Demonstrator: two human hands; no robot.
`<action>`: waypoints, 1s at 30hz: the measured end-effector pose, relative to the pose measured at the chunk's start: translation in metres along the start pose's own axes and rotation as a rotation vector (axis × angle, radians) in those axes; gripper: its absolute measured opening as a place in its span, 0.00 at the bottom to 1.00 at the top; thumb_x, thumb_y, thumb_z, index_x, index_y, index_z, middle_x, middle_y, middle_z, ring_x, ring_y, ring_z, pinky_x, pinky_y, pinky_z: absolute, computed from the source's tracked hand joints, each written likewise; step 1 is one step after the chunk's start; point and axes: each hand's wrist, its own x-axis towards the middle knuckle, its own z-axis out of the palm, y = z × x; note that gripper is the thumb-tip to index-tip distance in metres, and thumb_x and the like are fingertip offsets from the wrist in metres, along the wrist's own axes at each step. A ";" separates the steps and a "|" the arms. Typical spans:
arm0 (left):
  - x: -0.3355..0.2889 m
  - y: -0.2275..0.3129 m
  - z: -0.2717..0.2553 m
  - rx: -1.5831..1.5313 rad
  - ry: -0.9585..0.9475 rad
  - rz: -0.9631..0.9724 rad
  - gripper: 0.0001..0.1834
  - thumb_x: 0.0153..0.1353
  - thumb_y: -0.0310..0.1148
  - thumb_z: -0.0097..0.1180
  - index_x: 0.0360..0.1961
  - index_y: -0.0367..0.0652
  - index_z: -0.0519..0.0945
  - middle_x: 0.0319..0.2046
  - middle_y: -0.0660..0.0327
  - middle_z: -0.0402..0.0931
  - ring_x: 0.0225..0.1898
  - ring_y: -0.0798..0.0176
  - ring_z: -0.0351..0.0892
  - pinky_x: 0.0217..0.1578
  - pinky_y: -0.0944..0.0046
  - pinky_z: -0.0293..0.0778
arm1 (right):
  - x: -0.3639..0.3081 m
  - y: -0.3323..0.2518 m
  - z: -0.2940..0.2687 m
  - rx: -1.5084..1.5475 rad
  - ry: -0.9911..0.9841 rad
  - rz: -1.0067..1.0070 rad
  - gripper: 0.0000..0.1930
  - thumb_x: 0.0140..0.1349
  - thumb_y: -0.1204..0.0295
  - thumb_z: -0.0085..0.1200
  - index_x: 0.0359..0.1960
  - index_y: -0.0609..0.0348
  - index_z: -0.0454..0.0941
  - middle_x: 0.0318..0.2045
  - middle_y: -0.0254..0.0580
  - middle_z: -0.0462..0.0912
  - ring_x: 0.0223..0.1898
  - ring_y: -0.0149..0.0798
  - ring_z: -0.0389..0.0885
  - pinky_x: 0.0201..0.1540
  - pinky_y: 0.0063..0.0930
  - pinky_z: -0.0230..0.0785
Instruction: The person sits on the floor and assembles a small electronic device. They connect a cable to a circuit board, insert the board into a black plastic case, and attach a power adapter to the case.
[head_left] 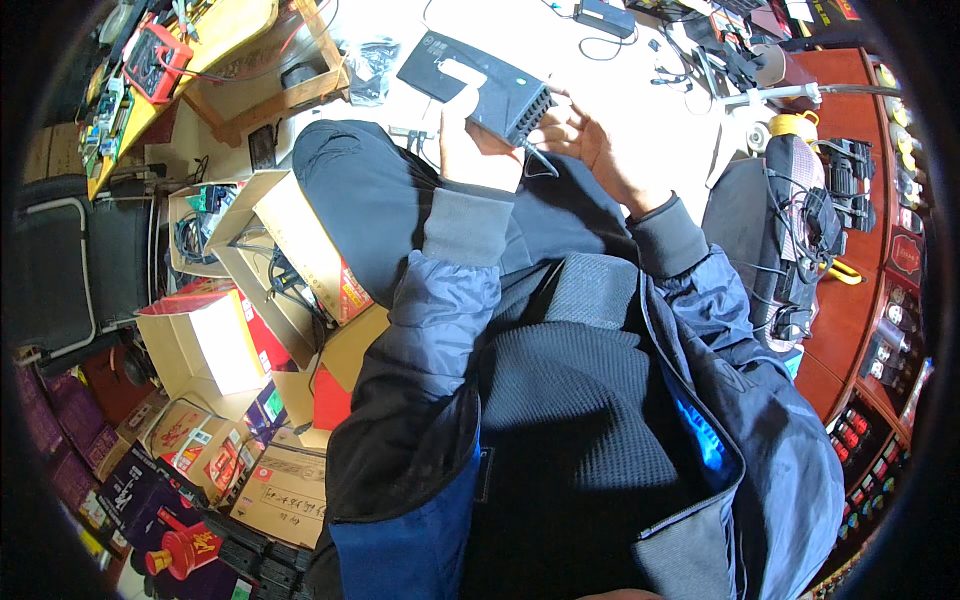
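My left hand [470, 150] grips a flat black box-shaped device [510, 97] by its near side, the thumb over its top. The device has slots along its right end, a pale patch on top and a small green mark. A grey cable [541, 160] hangs from its slotted end. Close to that end is my right hand [600, 140], fingers partly bent and apart, palm toward the device. Nothing shows clearly in the right hand; whether a fingertip touches the device I cannot tell. Both hands are above my lap, at the edge of a white table [560, 50].
A red-edged multimeter [157, 62] lies at the far left on a yellow board [222, 40]. A wooden frame [265, 110] and a clear plastic bag [373, 70] are nearby. Open cardboard boxes [285, 265] with cables stand left. A black adapter [605, 17] lies at the back; red cabinets [835, 330] stand right.
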 end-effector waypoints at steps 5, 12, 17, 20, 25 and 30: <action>-0.001 0.001 -0.004 -0.004 0.019 -0.065 0.25 0.67 0.45 0.55 0.61 0.47 0.75 0.51 0.59 0.84 0.50 0.53 0.86 0.46 0.49 0.83 | 0.000 -0.011 0.020 0.122 -0.040 -0.030 0.42 0.78 0.37 0.39 0.80 0.57 0.55 0.65 0.50 0.75 0.66 0.44 0.76 0.71 0.43 0.68; -0.009 -0.004 -0.004 0.034 -0.096 0.009 0.36 0.59 0.43 0.59 0.69 0.47 0.70 0.60 0.52 0.77 0.60 0.42 0.79 0.58 0.39 0.79 | 0.003 -0.061 0.068 -0.099 0.192 -0.041 0.27 0.67 0.67 0.69 0.62 0.66 0.72 0.43 0.40 0.82 0.41 0.30 0.82 0.41 0.23 0.76; -0.016 -0.005 -0.001 0.116 -0.282 -0.008 0.36 0.59 0.36 0.60 0.70 0.39 0.68 0.64 0.45 0.74 0.66 0.43 0.74 0.68 0.42 0.72 | 0.004 -0.072 0.063 0.011 0.218 0.032 0.29 0.63 0.73 0.71 0.63 0.65 0.72 0.47 0.42 0.83 0.45 0.32 0.82 0.46 0.23 0.76; -0.019 0.009 0.007 0.129 -0.341 0.062 0.37 0.62 0.34 0.62 0.72 0.42 0.67 0.63 0.52 0.75 0.64 0.49 0.76 0.68 0.45 0.72 | -0.010 -0.069 0.055 0.148 0.222 0.021 0.33 0.62 0.73 0.71 0.67 0.65 0.70 0.55 0.45 0.81 0.52 0.34 0.81 0.54 0.26 0.75; -0.025 0.041 0.026 0.148 -0.256 0.168 0.26 0.75 0.42 0.57 0.69 0.42 0.73 0.61 0.54 0.78 0.62 0.53 0.77 0.65 0.47 0.73 | -0.034 -0.062 0.030 0.305 0.131 0.087 0.47 0.57 0.74 0.68 0.76 0.70 0.55 0.65 0.52 0.76 0.65 0.42 0.76 0.68 0.33 0.68; -0.039 0.048 0.041 0.437 -0.172 0.138 0.21 0.79 0.40 0.52 0.60 0.30 0.79 0.50 0.54 0.84 0.53 0.59 0.85 0.57 0.60 0.80 | -0.056 -0.057 0.016 0.327 0.161 0.197 0.49 0.51 0.78 0.68 0.76 0.70 0.56 0.66 0.53 0.75 0.69 0.45 0.73 0.73 0.38 0.64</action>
